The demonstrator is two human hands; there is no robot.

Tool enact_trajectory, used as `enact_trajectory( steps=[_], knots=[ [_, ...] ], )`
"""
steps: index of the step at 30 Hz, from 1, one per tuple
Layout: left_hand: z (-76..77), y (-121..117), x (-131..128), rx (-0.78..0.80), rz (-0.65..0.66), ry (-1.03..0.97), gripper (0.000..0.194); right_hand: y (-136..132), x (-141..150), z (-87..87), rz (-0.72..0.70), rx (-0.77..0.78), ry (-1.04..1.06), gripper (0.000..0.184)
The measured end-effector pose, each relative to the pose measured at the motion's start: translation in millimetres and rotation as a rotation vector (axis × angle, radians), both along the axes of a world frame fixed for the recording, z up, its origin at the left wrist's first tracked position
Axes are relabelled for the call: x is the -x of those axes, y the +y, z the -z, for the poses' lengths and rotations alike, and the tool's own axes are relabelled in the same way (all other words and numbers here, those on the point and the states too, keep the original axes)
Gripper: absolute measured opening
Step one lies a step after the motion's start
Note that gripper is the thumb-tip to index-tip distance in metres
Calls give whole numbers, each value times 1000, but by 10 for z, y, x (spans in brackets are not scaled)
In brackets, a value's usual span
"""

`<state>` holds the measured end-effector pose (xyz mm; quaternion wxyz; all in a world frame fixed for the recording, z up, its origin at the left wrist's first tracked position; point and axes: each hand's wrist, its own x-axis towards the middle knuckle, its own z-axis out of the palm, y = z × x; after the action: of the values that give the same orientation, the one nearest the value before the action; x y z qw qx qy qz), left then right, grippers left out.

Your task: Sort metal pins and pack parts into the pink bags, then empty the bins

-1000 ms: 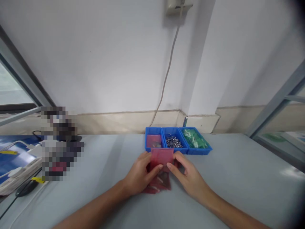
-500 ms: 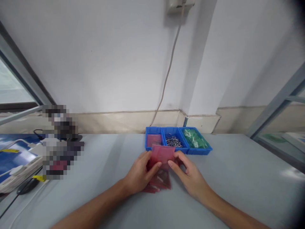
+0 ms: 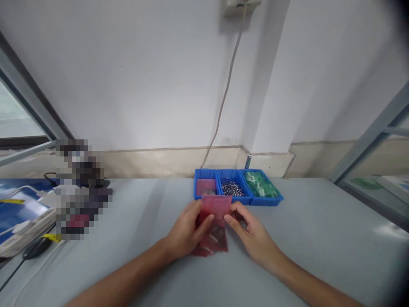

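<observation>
A translucent pink plastic bag [image 3: 216, 207] is held upright between both hands, just in front of the blue bins. My left hand [image 3: 187, 230] pinches its left side, thumb on the near face. At the right edge, my right hand [image 3: 251, 230] grips it between thumb and fingers. Below the held bag, more pink bags [image 3: 217, 239] lie overlapped, with small dark and pale contents faintly visible through the plastic. How many are in the left hand cannot be made out.
Three joined blue bins [image 3: 236, 199] stand by the wall: pink bags [image 3: 205, 186] in the left, metal screw-like pieces [image 3: 231, 187] in the middle, green packets [image 3: 260, 184] in the right. Far left are a power strip [image 3: 28, 230], cables and a black computer mouse [image 3: 36, 248].
Both hands keep hold of the pink bag in nearly the same pose. The whole view has shifted very slightly.
</observation>
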<state>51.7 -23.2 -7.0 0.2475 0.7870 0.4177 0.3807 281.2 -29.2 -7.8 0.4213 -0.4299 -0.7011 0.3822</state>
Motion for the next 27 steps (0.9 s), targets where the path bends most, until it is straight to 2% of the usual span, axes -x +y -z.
enact_trajectory(
  steps=[3,9,12,15,20,27],
  knots=[
    [6,-4,-4,-27,-18,15,27,5,-3,-9,-21,-27,-33,27],
    [-47,-37,2,-189,-19,66,27,11,-29,-20,-39,-109,-56,26],
    [-84,-39,5,-202,1,71,29,13,-43,-5,-17,-132,-60,27],
    [-95,-36,1,-183,35,51,29,18,-47,8,-6,-135,-63,28],
    [-53,-39,-8,-262,8,-5,23,18,-33,-10,-20,-102,-19,24],
    [-45,-30,7,-112,2,-33,29,3,-42,-83,5,-131,-25,26]
  ],
)
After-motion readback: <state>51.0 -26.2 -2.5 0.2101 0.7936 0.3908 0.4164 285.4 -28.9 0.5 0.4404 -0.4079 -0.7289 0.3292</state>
